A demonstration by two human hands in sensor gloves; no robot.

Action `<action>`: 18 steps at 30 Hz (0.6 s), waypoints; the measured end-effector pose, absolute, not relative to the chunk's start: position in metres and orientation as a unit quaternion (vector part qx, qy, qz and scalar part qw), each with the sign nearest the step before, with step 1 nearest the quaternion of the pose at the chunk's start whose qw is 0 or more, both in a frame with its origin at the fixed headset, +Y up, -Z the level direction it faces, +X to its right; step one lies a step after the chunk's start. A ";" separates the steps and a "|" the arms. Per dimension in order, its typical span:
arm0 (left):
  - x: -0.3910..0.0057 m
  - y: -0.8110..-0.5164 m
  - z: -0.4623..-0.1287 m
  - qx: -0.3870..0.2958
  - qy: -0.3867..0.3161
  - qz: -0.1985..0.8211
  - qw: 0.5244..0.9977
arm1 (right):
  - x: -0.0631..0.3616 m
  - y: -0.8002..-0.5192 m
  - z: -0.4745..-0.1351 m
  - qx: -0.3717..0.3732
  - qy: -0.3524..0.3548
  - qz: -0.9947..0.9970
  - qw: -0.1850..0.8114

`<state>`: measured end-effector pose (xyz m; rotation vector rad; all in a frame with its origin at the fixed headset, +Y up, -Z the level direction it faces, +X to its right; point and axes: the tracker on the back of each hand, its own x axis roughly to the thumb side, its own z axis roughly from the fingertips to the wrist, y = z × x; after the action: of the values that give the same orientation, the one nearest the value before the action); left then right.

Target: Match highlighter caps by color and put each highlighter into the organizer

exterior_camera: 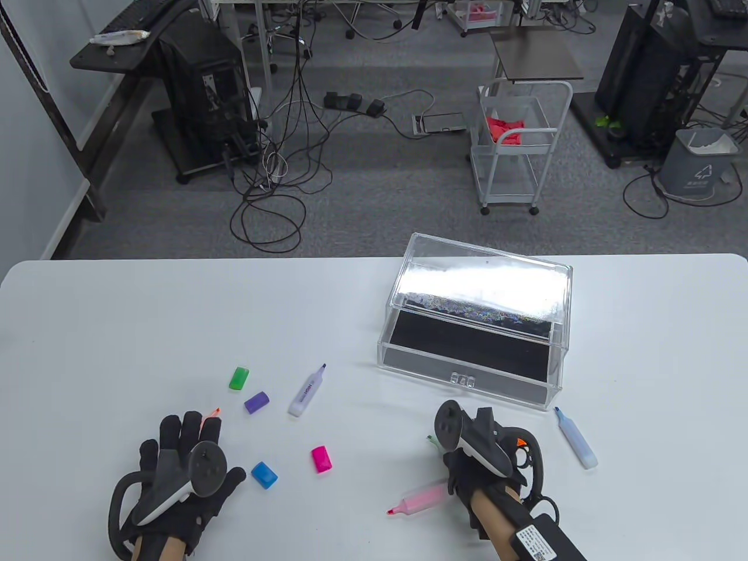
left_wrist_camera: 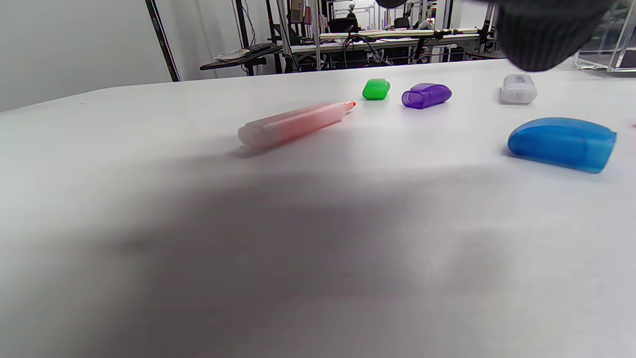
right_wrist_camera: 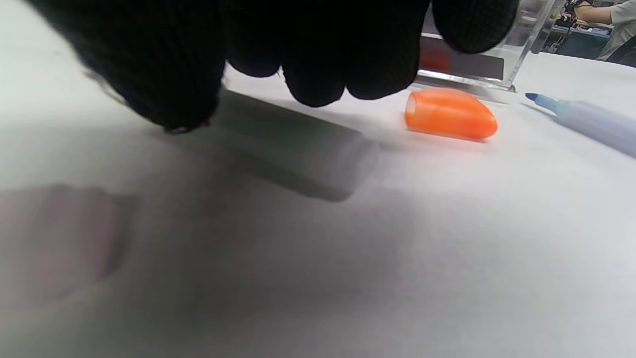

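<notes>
My left hand (exterior_camera: 175, 467) hovers flat with straight fingers over the orange highlighter (left_wrist_camera: 293, 124), which lies uncapped on the table; only its tip (exterior_camera: 217, 411) shows from above. My right hand (exterior_camera: 467, 456) curls down on the green highlighter (right_wrist_camera: 308, 159), thumb on one side and fingers on the other, while it still rests on the table. The orange cap (right_wrist_camera: 449, 121) lies just beyond it. The green cap (exterior_camera: 239, 378), purple cap (exterior_camera: 256, 402), blue cap (exterior_camera: 264, 474) and pink cap (exterior_camera: 321, 459) are loose. The purple (exterior_camera: 307, 390), pink (exterior_camera: 421, 499) and blue (exterior_camera: 575, 438) highlighters lie uncapped.
The clear acrylic organizer (exterior_camera: 555, 374) stands at the right centre of the white table, its lid raised, just beyond my right hand. Its black-lined floor holds no highlighter. The table's far edge runs behind it.
</notes>
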<state>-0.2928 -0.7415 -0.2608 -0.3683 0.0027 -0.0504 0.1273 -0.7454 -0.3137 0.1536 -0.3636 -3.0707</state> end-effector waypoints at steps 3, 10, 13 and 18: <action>-0.292 -0.742 -0.261 -0.182 0.000 -0.023 0.983 | 0.130 -0.749 -0.315 0.053 -0.127 -0.990 0.018; -0.291 -0.743 -0.261 -0.181 -0.004 -0.024 0.983 | 0.132 -0.752 -0.316 0.057 -0.127 -0.990 0.026; -0.291 -0.743 -0.261 -0.181 -0.004 -0.024 0.983 | 0.130 -0.754 -0.315 0.043 -0.124 -0.991 0.030; -0.290 -0.743 -0.260 -0.183 -0.004 -0.023 0.983 | 0.123 -0.758 -0.313 0.011 -0.120 -0.990 0.072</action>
<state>-0.2904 -0.7432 -0.2601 -0.3690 -0.0090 -0.0455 0.1232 -0.7577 -0.3132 0.0340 -0.3615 -2.9754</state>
